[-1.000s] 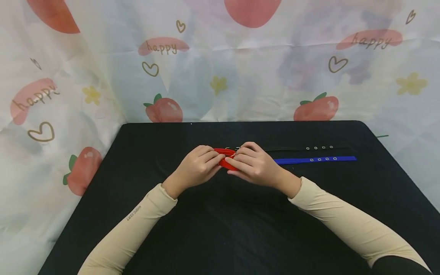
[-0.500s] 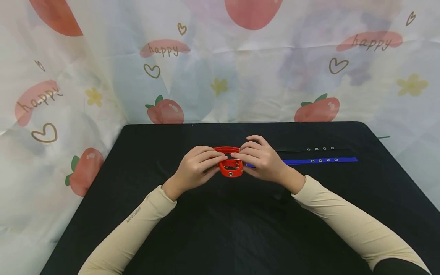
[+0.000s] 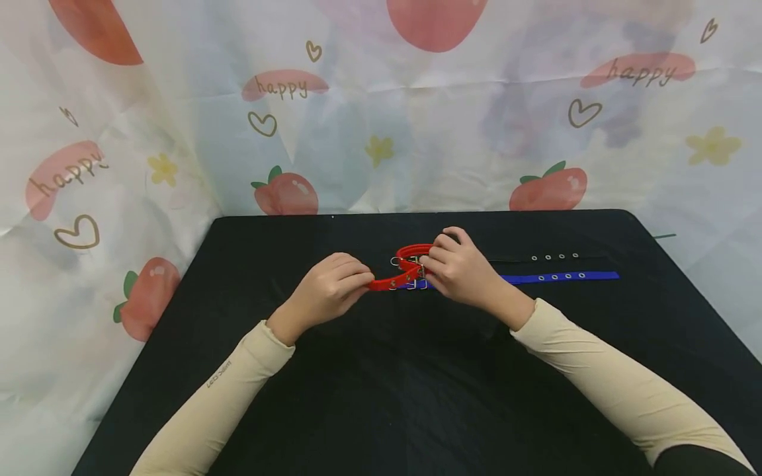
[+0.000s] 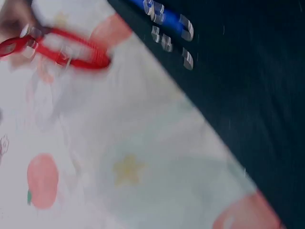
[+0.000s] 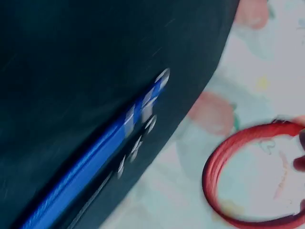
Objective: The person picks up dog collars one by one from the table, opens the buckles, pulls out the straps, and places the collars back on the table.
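A red collar with a metal buckle and ring is bent into a loop above the table between both hands. My left hand pinches its eyelet-punched end, drawn out to the left. My right hand grips the loop by the buckle, partly hiding it, with one finger raised. In the right wrist view the collar's padded band curves round at the right, fingertips at the frame's edge. In the left wrist view the collar is blurred at the upper left, beside a dark, partly cut-off hand.
A blue collar lies flat behind the hands, its buckle end under the red one in the head view. Farther back lies a black collar with metal eyelets. The black tabletop ends at a printed cloth backdrop.
The red collar's end came into view through the buckle, then my left hand drew it left. My right hand moved slightly right and up with the loop, which now shows more.
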`<state>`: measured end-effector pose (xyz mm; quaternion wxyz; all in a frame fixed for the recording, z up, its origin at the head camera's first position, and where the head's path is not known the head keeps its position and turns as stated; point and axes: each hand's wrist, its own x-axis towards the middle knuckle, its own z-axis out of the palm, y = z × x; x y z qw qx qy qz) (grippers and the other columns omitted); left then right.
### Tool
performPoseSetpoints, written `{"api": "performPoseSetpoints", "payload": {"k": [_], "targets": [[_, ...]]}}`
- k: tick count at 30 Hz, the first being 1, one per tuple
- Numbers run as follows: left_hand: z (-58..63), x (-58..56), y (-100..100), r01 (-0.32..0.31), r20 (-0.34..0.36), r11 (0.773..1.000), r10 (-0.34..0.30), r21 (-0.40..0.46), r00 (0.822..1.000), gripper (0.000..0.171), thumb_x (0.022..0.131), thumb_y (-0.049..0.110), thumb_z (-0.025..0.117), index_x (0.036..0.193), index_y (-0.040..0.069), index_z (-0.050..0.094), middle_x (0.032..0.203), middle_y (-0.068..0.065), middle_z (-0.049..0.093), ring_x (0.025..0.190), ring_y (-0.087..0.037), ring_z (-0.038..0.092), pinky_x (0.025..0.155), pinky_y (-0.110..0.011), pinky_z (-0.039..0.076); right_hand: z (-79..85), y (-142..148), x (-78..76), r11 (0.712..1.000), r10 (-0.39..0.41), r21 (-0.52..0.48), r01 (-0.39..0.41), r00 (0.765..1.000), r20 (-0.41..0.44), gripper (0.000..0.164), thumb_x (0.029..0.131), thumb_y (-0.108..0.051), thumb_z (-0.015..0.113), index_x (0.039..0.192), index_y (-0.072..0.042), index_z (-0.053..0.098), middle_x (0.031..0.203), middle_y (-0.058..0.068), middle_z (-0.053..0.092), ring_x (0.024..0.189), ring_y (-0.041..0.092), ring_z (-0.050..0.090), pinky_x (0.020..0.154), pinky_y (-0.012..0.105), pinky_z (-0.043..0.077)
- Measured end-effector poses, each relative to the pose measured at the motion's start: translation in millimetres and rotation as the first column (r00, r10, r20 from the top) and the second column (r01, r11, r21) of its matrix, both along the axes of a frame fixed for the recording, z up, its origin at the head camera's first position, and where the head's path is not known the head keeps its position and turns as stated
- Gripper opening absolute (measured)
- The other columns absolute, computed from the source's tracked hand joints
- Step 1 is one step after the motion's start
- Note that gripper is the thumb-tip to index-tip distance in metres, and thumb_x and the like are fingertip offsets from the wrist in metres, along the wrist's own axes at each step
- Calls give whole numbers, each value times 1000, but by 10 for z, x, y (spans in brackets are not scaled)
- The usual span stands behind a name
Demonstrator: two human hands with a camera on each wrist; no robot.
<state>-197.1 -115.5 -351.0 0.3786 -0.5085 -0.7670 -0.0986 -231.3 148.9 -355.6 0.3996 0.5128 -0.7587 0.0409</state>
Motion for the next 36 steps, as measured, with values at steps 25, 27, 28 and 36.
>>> {"api": "performPoseSetpoints", "payload": {"k": [25,27,28,36], "targets": [[-63,-14,309,-249,39,968,249,-8,968,18,76,30,78,82,13,74,81,3,72,82,-15,63,92,-33,46,42,-235,126,994,56,-105,-43,990,128,28,62,-23,87,82,-8,72,72,3,68,77,22,54,87,49,45],[-65,-3,283,-263,58,965,263,-8,963,18,76,30,78,83,13,74,81,3,72,82,-14,64,92,-33,46,47,-197,126,992,65,-123,-41,978,196,30,62,-23,87,84,-9,73,72,2,68,77,21,54,88,49,44],[-67,2,267,-270,71,963,270,-7,960,18,76,29,78,84,13,74,82,3,72,82,-14,64,92,-34,46,45,-174,123,990,71,-131,-42,971,227,31,61,-22,87,85,-8,73,73,2,68,77,21,54,88,48,44],[-84,24,213,-262,139,965,262,-19,955,22,74,31,79,86,14,72,83,3,72,84,-15,63,93,-35,45,8,-118,139,976,166,-184,-116,946,280,27,65,-19,84,87,-8,73,76,2,70,78,20,56,88,47,44]]}}
